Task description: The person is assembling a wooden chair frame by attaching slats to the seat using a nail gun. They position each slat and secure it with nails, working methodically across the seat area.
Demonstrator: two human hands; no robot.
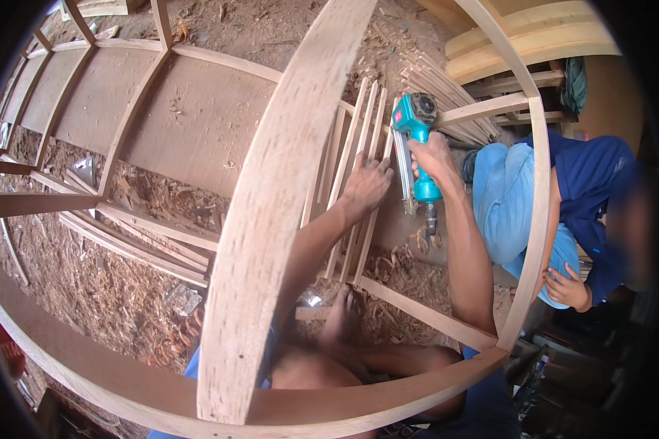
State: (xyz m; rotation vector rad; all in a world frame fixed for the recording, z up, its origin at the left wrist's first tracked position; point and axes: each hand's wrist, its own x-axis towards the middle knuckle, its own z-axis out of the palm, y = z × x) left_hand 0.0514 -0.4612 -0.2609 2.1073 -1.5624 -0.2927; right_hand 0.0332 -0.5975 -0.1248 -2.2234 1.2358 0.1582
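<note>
My right hand [433, 157] is closed around the grip of a teal pneumatic nail gun [423, 130]. Its silver magazine runs down the left side, and an air fitting hangs from the handle's end. The gun is over the right side of a row of thin wooden slats [365, 245]. Across these slats lies my left hand [366, 186], palm down with fingers apart, just left of the gun. The slats lie side by side within a wooden frame [425, 314]. Where the gun's nose meets the wood is hidden.
A broad wooden member [271, 219] crosses close in front of me. Curved frame rails [538, 219] arch around my arms. Another person [509, 197] in light blue trousers sits at the right. Loose sticks [447, 88] lie beyond the gun; a panelled frame [190, 117] stretches left over shavings.
</note>
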